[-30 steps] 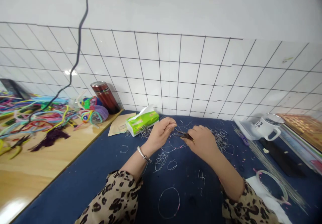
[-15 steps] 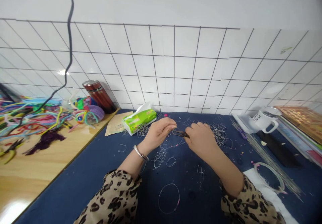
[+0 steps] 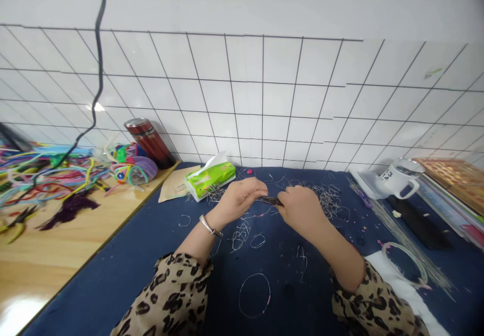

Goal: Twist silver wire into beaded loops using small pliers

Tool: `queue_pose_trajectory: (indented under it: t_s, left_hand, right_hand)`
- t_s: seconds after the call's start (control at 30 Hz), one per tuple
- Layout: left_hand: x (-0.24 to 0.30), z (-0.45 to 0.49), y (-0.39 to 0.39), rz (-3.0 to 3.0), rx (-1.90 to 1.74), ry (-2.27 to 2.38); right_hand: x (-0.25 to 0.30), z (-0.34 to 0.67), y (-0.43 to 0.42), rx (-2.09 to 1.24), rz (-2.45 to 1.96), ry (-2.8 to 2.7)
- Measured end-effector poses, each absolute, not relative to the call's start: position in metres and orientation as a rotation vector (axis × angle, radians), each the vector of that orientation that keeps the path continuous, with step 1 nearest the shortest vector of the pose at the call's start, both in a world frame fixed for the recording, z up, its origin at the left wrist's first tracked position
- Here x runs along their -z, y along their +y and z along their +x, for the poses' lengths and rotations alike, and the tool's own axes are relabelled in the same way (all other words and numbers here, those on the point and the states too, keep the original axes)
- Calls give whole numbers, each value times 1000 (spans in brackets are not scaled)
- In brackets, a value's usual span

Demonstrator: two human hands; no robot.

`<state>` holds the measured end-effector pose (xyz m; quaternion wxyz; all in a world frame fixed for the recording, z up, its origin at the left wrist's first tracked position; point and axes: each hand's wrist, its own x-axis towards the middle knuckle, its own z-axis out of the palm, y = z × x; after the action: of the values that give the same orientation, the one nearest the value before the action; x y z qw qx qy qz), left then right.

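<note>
My left hand (image 3: pixel 240 200) and my right hand (image 3: pixel 300 207) meet above a dark blue cloth (image 3: pixel 132 270). The right hand's fingers are curled around small dark pliers (image 3: pixel 270 200) whose jaws point left. The left hand pinches something thin at the jaw tips, likely a wire, too fine to see clearly. A silver bangle (image 3: pixel 208 225) sits on my left wrist. Both sleeves are leopard print. Below the hands lie bent wire pieces (image 3: pixel 242 235) and a closed wire ring (image 3: pixel 254 295) with a pink bead.
A green tissue pack (image 3: pixel 209 179) lies left of the hands, a tangle of wire (image 3: pixel 328 202) to the right. A white mug (image 3: pixel 401 181), straight wires (image 3: pixel 401 235) and a wire hoop (image 3: pixel 404 265) are at right. On the wooden bench: red flask (image 3: pixel 149 142), pipe cleaners (image 3: pixel 49 172), pliers (image 3: pixel 15 222).
The hands have stayed together with only small shifts; the left fingers have closed in slightly onto the pliers' tip. The view has drifted a little.
</note>
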<state>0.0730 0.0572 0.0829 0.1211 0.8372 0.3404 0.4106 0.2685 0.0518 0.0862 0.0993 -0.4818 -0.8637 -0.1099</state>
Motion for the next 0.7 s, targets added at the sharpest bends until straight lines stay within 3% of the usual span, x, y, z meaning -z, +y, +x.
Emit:
queue_pose_trajectory:
  t_s: [0.7]
  left_hand:
    - [-87, 69, 59, 2463, -1021, 983]
  right_hand:
    - [-79, 267, 59, 56, -1506, -2634]
